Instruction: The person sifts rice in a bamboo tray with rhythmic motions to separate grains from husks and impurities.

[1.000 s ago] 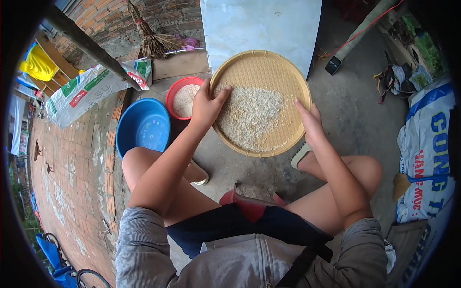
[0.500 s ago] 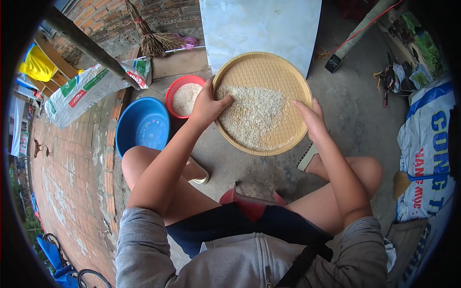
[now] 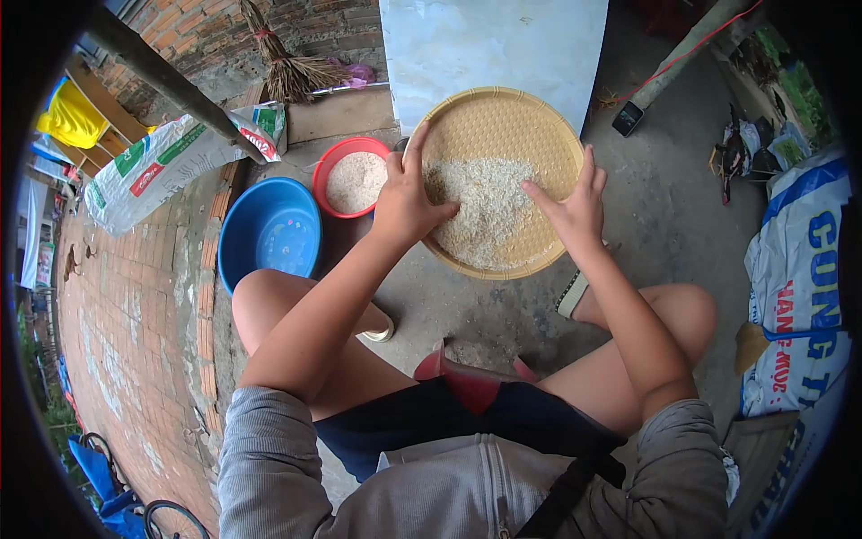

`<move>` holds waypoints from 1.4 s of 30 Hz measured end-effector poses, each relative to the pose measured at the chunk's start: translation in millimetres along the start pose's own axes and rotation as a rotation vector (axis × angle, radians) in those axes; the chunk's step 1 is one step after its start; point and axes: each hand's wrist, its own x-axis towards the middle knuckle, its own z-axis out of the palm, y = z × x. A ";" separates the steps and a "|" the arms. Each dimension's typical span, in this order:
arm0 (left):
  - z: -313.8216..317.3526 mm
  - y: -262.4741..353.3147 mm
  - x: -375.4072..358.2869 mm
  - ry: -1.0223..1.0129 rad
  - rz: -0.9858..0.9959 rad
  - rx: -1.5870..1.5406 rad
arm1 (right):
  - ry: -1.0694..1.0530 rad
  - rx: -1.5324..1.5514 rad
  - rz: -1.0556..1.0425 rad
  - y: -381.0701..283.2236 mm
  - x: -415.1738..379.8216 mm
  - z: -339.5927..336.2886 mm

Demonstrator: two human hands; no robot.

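Observation:
A round woven bamboo winnowing tray [image 3: 552,117] is between my two hands, over the concrete floor. White rice grains [image 3: 489,193] with some yellowish bits lie heaped across its middle and near side. My left hand [image 3: 409,202] grips the left rim, its thumb over the inside and a finger stretched up along the edge. On the right rim is my right hand [image 3: 579,211], with the thumb reaching in over the grains and the other fingers outside the edge. What the fingers do beneath the tray is hidden.
A red basin [image 3: 355,144] holding pale grain and a blue basin [image 3: 269,274] stand to the left. A white board [image 3: 494,45] is beyond the tray. Printed sacks lie left and right [image 3: 795,287]. A straw broom [image 3: 292,76] leans at the wall; a wooden post crosses the upper left.
The tray has shifted slightly right and away from me. Both thumbs reach further inward and my fingers are more spread. The grains have shifted, and fewer yellowish ones show on top.

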 end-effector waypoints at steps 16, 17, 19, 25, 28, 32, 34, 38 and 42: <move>11.9 -26.1 4.6 -0.038 -0.132 0.191 | -0.154 -0.068 -0.102 28.4 13.9 18.1; 11.3 -26.9 4.7 -0.023 -0.133 0.182 | -0.137 -0.070 -0.135 28.3 14.8 19.0; 6.6 -15.2 -0.3 -0.007 -0.122 0.186 | -0.119 -0.072 -0.169 16.1 12.2 14.6; 3.7 -16.5 -1.6 -0.017 -0.083 0.149 | -0.162 -0.131 -0.175 -4.8 7.6 -3.3; 6.6 -22.1 2.9 0.000 -0.089 0.101 | -0.294 -0.013 -0.180 14.5 10.5 1.6; 9.5 -33.5 7.9 0.080 -0.058 0.092 | -0.295 0.103 -0.244 18.3 15.5 -4.4; 10.6 -43.1 12.7 0.098 -0.021 0.083 | -0.290 0.144 -0.254 18.6 18.1 -10.1; 9.3 -47.3 19.3 0.141 -0.002 0.057 | -0.153 0.251 -0.224 30.3 27.0 -3.4; 4.6 -38.5 21.5 0.166 -0.124 0.004 | -0.075 0.439 -0.130 35.6 28.4 1.2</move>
